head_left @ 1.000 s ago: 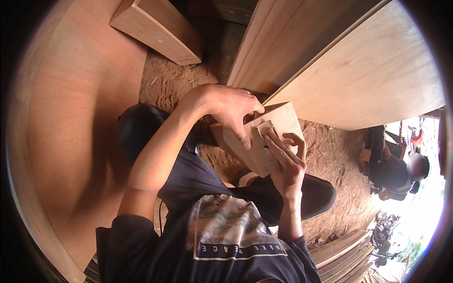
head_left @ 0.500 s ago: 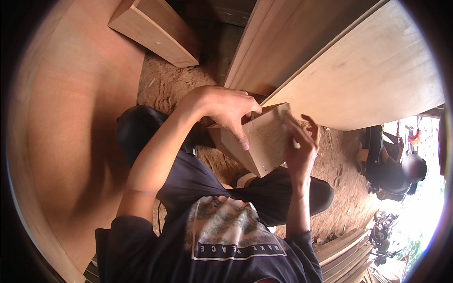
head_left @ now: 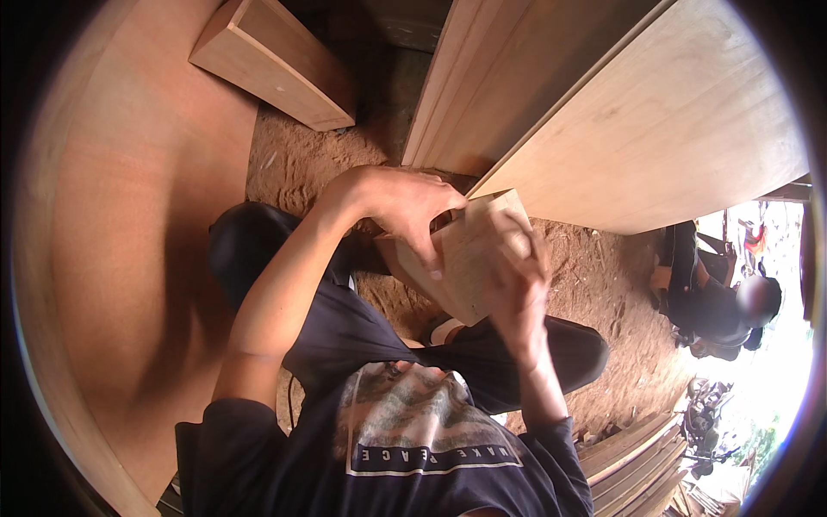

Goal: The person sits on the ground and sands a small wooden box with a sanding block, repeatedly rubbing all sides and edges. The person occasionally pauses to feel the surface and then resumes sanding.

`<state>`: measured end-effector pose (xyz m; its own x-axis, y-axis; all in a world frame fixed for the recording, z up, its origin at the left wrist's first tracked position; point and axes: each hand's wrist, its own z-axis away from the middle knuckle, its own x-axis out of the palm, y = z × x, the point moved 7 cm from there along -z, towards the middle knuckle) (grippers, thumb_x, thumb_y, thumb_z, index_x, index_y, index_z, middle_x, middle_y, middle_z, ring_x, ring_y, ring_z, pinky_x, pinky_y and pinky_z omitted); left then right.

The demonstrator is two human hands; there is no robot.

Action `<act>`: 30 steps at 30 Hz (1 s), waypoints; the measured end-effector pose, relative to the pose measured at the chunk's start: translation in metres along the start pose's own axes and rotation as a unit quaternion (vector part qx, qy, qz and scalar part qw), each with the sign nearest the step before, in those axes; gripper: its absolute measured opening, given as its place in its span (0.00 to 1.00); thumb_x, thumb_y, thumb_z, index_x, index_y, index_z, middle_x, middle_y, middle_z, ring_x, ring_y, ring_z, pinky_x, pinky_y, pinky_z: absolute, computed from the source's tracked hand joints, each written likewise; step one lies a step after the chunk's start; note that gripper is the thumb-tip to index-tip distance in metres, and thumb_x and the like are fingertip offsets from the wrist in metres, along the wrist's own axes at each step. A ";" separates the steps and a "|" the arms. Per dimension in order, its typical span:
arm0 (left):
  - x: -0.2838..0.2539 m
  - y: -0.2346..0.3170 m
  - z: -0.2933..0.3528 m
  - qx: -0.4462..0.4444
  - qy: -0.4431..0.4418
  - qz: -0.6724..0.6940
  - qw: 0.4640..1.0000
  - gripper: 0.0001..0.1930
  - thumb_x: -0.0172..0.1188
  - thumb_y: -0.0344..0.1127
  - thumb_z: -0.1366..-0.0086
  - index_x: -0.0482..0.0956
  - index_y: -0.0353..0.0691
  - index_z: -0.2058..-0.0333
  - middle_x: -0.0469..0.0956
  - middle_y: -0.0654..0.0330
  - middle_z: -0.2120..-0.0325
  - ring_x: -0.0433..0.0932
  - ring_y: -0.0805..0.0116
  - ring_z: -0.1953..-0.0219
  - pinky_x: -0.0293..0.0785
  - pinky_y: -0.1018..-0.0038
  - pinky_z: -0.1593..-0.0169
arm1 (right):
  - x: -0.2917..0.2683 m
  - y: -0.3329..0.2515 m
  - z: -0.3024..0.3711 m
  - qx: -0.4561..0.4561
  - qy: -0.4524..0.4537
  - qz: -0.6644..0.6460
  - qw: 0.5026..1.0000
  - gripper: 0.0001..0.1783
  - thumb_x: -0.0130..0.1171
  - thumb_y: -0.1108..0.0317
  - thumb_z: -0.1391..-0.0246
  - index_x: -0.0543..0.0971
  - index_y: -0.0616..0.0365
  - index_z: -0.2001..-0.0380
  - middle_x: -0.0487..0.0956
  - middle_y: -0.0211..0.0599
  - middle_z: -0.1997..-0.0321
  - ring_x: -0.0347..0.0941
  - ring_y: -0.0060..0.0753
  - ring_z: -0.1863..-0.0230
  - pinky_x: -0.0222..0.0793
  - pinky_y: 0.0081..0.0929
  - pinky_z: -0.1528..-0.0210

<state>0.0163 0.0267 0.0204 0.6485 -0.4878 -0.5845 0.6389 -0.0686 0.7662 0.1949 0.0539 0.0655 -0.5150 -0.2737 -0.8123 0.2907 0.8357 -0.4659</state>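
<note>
A small wooden box (head_left: 461, 280), drawer-like with a pale flat side turned up, sits tilted between my knees. My left hand (head_left: 403, 211) is closed over its upper left edge, the thumb pressed on the pale face and the fingers reaching over the rim. Over the right part of that same face is my right hand (head_left: 520, 276), its fingers bent and smeared by motion. Whether anything lies under those fingers I cannot make out.
A large pale wooden panel (head_left: 663, 129) stands just beyond the box. Another broad panel (head_left: 146, 258) rises along the left. A second wooden box (head_left: 276, 73) rests at the far left. Stacked planks (head_left: 633, 461) lie at lower right; a person (head_left: 719, 302) sits farther right.
My right hand has moved left from the box's right edge onto its pale face. The left hand keeps its hold, and the view has shifted slightly.
</note>
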 end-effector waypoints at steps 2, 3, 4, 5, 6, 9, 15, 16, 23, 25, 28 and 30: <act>-0.003 0.006 0.004 -0.012 -0.034 -0.013 0.999 0.43 0.86 0.46 0.53 0.80 0.36 0.40 0.90 0.47 0.55 0.89 0.49 0.50 0.83 0.58 0.46 | 0.008 -0.032 0.014 -0.127 -0.047 -0.022 0.991 0.21 0.72 0.77 0.48 0.89 0.59 0.48 0.89 0.41 0.40 0.78 0.46 0.27 0.60 0.60 0.20; -0.003 0.009 0.004 -0.016 -0.053 -0.021 0.998 0.43 0.86 0.46 0.53 0.79 0.36 0.39 0.90 0.47 0.54 0.89 0.49 0.49 0.83 0.58 0.46 | 0.008 -0.026 0.021 -0.099 -0.038 -0.041 0.994 0.21 0.72 0.77 0.48 0.90 0.57 0.49 0.89 0.40 0.41 0.80 0.41 0.28 0.52 0.66 0.16; -0.003 0.009 0.006 -0.003 -0.028 -0.006 1.000 0.43 0.86 0.45 0.52 0.79 0.37 0.38 0.90 0.47 0.54 0.89 0.49 0.49 0.83 0.58 0.46 | -0.002 -0.024 0.012 -0.103 -0.056 -0.026 0.993 0.18 0.70 0.80 0.46 0.90 0.58 0.50 0.90 0.43 0.43 0.82 0.43 0.30 0.47 0.69 0.14; -0.001 0.006 0.007 0.011 -0.004 0.009 1.000 0.44 0.86 0.44 0.52 0.78 0.37 0.38 0.90 0.47 0.54 0.89 0.49 0.49 0.83 0.58 0.46 | -0.008 0.002 0.006 -0.056 -0.036 0.002 0.998 0.19 0.68 0.81 0.44 0.89 0.59 0.49 0.89 0.44 0.42 0.80 0.45 0.29 0.48 0.69 0.14; 0.000 0.004 0.008 0.024 0.020 0.023 0.999 0.44 0.86 0.43 0.52 0.78 0.37 0.37 0.90 0.47 0.54 0.89 0.49 0.50 0.83 0.58 0.46 | -0.011 0.027 0.002 -0.006 -0.016 0.029 0.999 0.20 0.65 0.82 0.42 0.89 0.59 0.48 0.89 0.46 0.40 0.79 0.47 0.27 0.48 0.70 0.15; 0.003 0.001 0.007 0.018 0.037 0.018 0.999 0.45 0.85 0.41 0.50 0.77 0.39 0.34 0.90 0.47 0.53 0.90 0.50 0.50 0.83 0.58 0.45 | -0.014 0.046 -0.004 0.053 0.004 0.042 0.998 0.22 0.62 0.85 0.45 0.88 0.64 0.47 0.82 0.52 0.30 0.75 0.58 0.25 0.51 0.63 0.14; -0.005 0.009 -0.002 -0.007 0.002 0.011 1.000 0.46 0.87 0.40 0.56 0.79 0.29 0.38 0.89 0.44 0.49 0.88 0.49 0.45 0.83 0.59 0.41 | 0.007 -0.036 0.005 -0.162 -0.029 -0.068 0.984 0.07 0.72 0.80 0.45 0.84 0.63 0.63 0.88 0.47 0.40 0.83 0.54 0.33 0.72 0.59 0.23; -0.005 0.009 0.001 -0.026 -0.006 0.038 0.999 0.46 0.87 0.40 0.56 0.79 0.29 0.37 0.89 0.44 0.50 0.88 0.50 0.46 0.84 0.59 0.42 | 0.005 -0.032 0.001 -0.160 -0.040 -0.044 0.985 0.07 0.72 0.79 0.44 0.84 0.62 0.63 0.88 0.45 0.41 0.83 0.53 0.33 0.71 0.60 0.23; 0.002 -0.002 0.004 0.014 -0.007 0.057 0.998 0.49 0.85 0.37 0.50 0.73 0.40 0.28 0.92 0.51 0.57 0.91 0.63 0.63 0.84 0.64 0.76 | -0.021 0.037 -0.023 -0.008 0.021 0.060 0.998 0.10 0.70 0.79 0.43 0.87 0.60 0.57 0.90 0.41 0.46 0.81 0.52 0.35 0.76 0.52 0.32; 0.000 0.001 0.001 0.019 -0.020 0.063 0.998 0.50 0.86 0.38 0.50 0.72 0.40 0.28 0.92 0.50 0.57 0.91 0.62 0.65 0.84 0.64 0.75 | -0.016 0.024 -0.006 -0.010 0.005 0.018 1.000 0.11 0.72 0.79 0.45 0.87 0.61 0.58 0.89 0.42 0.50 0.82 0.51 0.43 0.78 0.51 0.37; -0.005 0.009 0.003 -0.009 -0.040 0.069 0.997 0.51 0.86 0.38 0.51 0.72 0.39 0.28 0.92 0.49 0.57 0.91 0.59 0.65 0.87 0.63 0.70 | 0.000 -0.025 0.003 -0.134 0.009 0.006 0.991 0.17 0.75 0.77 0.47 0.90 0.59 0.52 0.87 0.37 0.50 0.82 0.45 0.47 0.78 0.50 0.40; -0.004 0.008 0.004 0.009 -0.027 0.050 0.998 0.52 0.87 0.39 0.51 0.71 0.40 0.27 0.92 0.49 0.57 0.91 0.58 0.64 0.87 0.63 0.68 | -0.007 -0.012 -0.007 -0.118 0.029 0.012 0.993 0.17 0.75 0.76 0.46 0.91 0.57 0.51 0.86 0.36 0.53 0.82 0.44 0.49 0.78 0.45 0.43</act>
<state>0.0168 0.0250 0.0297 0.6856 -0.5384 -0.4900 0.5644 -0.0320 0.8249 0.1894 0.0488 0.0791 -0.5574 -0.2301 -0.7977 0.1109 0.9316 -0.3462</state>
